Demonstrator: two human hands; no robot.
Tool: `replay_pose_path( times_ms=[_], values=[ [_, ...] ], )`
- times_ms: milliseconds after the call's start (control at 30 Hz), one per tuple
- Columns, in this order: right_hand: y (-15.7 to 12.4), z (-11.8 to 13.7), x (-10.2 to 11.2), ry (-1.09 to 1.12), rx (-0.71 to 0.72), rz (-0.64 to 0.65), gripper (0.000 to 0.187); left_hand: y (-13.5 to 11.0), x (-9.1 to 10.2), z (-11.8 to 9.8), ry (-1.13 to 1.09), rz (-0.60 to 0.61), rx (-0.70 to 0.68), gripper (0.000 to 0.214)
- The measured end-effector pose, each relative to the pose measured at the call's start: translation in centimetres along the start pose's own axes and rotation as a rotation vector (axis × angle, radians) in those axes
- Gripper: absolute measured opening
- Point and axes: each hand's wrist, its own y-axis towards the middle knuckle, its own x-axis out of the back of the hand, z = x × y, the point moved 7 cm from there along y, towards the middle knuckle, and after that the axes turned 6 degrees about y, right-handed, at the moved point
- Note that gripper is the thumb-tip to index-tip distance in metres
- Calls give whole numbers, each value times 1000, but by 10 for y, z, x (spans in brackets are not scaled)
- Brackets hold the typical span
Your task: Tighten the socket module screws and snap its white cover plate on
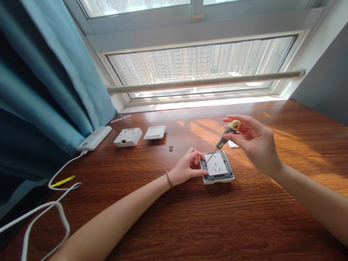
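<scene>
A grey-framed wall socket with a white face lies flat on the wooden table. My left hand grips its left edge, fingers curled against the frame. My right hand pinches a small screwdriver with a yellow and dark handle. The thin shaft slants down to the left, and its tip rests at the socket's upper left corner, close to my left fingertips.
Two small screws lie behind my left hand. Farther back sit a white mounting box and a white switch plate. A white power bank with its cable lies at left beside the blue curtain. A small white piece shows behind my right hand.
</scene>
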Motion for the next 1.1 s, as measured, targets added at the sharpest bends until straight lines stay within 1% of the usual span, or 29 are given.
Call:
replay_pose_path(
  times_ms=[33, 100, 167, 200, 233, 333, 400, 433, 500, 567, 600, 667, 767, 867, 933, 967, 1033, 1100],
  values=[
    [0, 0, -2, 50, -15, 23, 38, 0, 0, 0, 2, 0, -3, 36],
    [-1, 4, -7, 140, -11, 75, 40, 0, 0, 0, 5, 3, -7, 37],
    [-3, 8, -10, 155, 21, 109, 36, 0, 0, 0, 4, 6, -9, 37],
    [-3, 8, -10, 121, 43, 102, 35, 0, 0, 0, 3, 5, -10, 37],
    [-4, 9, -8, 60, 67, 78, 35, 0, 0, 0, 3, 3, -10, 37],
    [-5, 9, 1, -161, 127, -48, 39, -1, 1, -1, 0, -1, -8, 36],
    [-5, 10, 6, -211, 138, -95, 38, -1, 1, -1, -4, -3, -4, 37],
    [-4, 11, 6, -195, 137, -84, 36, -1, 1, 0, -5, -1, -3, 37],
    [-3, 15, 1, -135, 134, 18, 31, 0, 1, 0, -7, 2, -1, 38],
    [-3, 22, -7, -105, 144, 156, 35, 0, 0, 0, -12, 1, -2, 38],
    [-4, 26, -10, -123, 153, 211, 39, 0, 0, 0, -16, 1, -3, 37],
    [-5, 32, -14, -218, 185, 275, 45, 0, 0, -1, -21, -2, -5, 37],
    [-8, 37, -15, -350, 245, 270, 47, 0, 0, -1, -16, -1, -7, 37],
    [-10, 38, -11, -385, 302, 180, 44, 0, 0, -2, -5, -3, -8, 36],
    [-10, 37, -9, -378, 312, 144, 42, 0, 1, -2, 3, -1, -7, 36],
    [-10, 36, -9, -369, 301, 151, 41, 0, 1, -1, 8, 1, -4, 37],
    [-9, 33, -11, -349, 261, 208, 39, 0, 0, 0, 17, 4, 2, 37],
    [-9, 33, -15, -349, 232, 267, 43, 0, 0, 0, 22, 0, 3, 37]
  ],
)
